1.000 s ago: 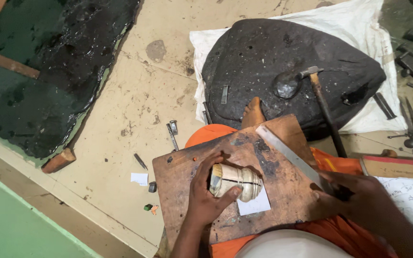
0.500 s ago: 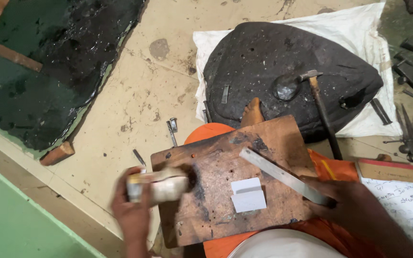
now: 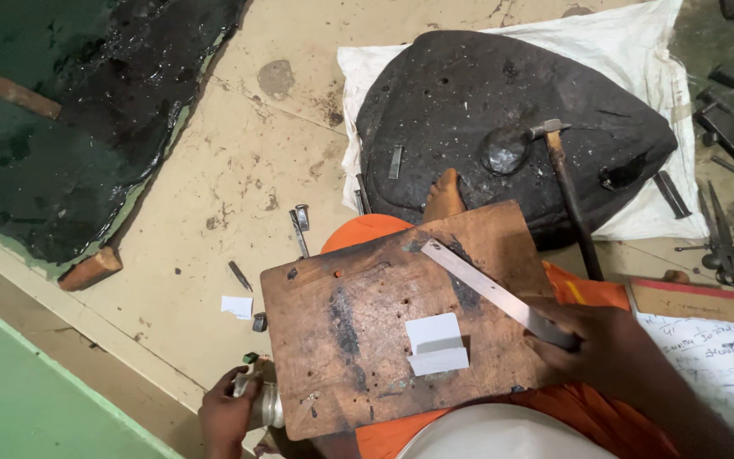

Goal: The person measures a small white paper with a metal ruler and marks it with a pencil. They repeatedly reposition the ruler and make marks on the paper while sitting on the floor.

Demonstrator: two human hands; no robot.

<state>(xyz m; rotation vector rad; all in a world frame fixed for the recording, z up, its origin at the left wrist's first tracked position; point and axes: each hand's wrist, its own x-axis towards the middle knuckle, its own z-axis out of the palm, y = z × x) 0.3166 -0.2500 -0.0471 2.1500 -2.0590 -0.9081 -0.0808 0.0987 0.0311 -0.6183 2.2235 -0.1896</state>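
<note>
White folded paper (image 3: 437,347) on wooden board (image 3: 401,331), near right hand (image 3: 609,348).

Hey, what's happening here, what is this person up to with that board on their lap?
A person sits on the floor with a worn wooden board across their lap. Their right hand grips one end of a flat metal strip lying diagonally on the board, beside two small white pieces. Their left hand holds a pale roll-shaped object low beside the board's left edge. A hammer rests on a dark stone ahead.
</note>
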